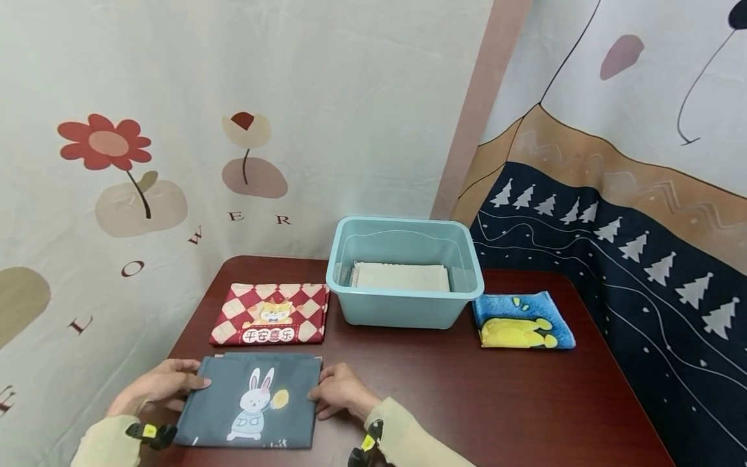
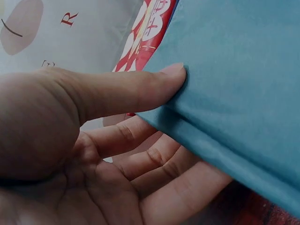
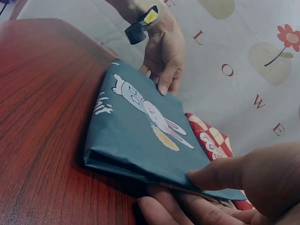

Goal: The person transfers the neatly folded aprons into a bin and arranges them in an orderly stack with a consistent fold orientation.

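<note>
A folded grey-blue cloth [image 1: 201,415] printed with a white rabbit lies at the table's near left, its exact kind unclear. My left hand [image 1: 160,386] grips its left edge, thumb on top and fingers beneath, as the left wrist view shows. On the opposite edge, my right hand [image 1: 344,392] pinches the cloth between thumb and fingers; in the right wrist view those fingers [image 3: 164,206] go under the layers. Just behind it lies a folded red checked cloth [image 1: 268,314] with a cartoon animal and lettering.
A light blue plastic basin [image 1: 403,311] stands at the back middle, with a flat whitish item [image 1: 403,277] inside. To its right lies a folded blue and yellow cloth [image 1: 522,321]. Printed curtains [image 1: 350,130] hang behind the brown table [image 1: 443,389].
</note>
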{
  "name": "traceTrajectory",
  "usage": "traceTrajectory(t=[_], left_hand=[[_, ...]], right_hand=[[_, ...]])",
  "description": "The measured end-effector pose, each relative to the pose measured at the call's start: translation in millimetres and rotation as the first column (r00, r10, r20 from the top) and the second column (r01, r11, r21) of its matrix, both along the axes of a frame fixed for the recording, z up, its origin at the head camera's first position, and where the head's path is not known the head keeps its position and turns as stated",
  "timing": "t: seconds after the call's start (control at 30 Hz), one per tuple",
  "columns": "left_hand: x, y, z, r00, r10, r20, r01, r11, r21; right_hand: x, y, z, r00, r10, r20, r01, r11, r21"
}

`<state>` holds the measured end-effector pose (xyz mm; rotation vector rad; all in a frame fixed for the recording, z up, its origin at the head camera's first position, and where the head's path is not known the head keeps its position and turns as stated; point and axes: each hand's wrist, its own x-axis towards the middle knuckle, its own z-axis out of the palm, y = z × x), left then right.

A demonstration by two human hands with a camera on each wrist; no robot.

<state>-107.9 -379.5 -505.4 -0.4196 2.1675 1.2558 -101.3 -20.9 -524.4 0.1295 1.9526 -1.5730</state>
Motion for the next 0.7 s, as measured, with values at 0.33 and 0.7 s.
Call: traceTrajectory(t=[0.33,0.7], left_hand=[[2.7,-8.3,2.9,0.999,-0.033,-0.007,0.034,0.991,0.129],[2.8,-11.9,10.1,0.999,-0.027,-0.031,0.032,0.985,0.171]], right_hand=[[-1.7,2,-4.5,0.999,-0.006,-0.036,0.002,0.996,-0.088],[-5.7,4,-1.3,0.997,-0.041,-0.059,0.028,0.978,-0.205]])
